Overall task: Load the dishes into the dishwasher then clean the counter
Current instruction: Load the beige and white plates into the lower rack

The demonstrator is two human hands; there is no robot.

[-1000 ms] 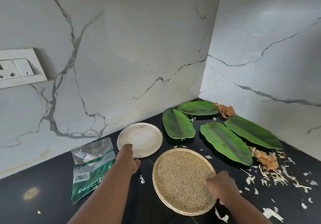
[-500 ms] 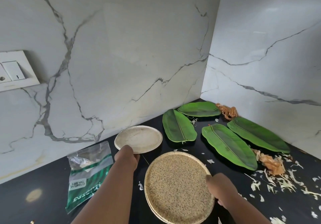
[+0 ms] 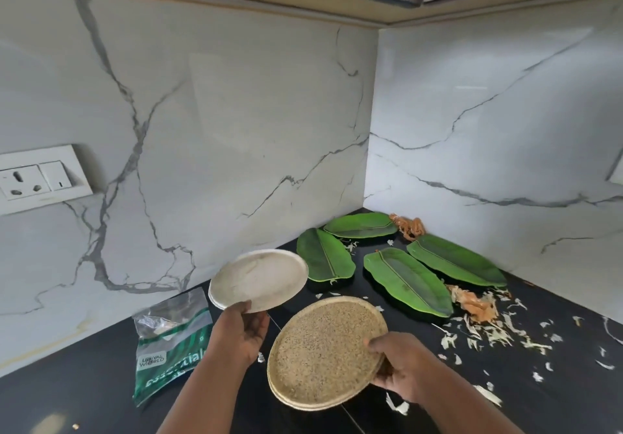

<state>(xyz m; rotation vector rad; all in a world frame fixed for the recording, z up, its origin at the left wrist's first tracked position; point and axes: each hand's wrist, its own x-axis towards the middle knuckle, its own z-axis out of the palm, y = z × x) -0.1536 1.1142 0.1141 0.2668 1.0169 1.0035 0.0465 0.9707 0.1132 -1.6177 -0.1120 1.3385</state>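
Dark worktop [image 3: 84, 386] still littered; left hand [image 3: 240, 334] gripping white plate [image 3: 258, 278], right hand [image 3: 401, 364] gripping speckled plate [image 3: 325, 349]; nothing loaded yet, apparently.

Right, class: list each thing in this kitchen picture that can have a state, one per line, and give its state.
White plate: lifted and tilted, held at its near rim by the left hand.
Speckled plate: lifted and tilted, gripped at its right rim by the right hand.
Four leaf plates: lying flat on the counter.
Bag: lying flat.
Scraps: scattered on the counter.
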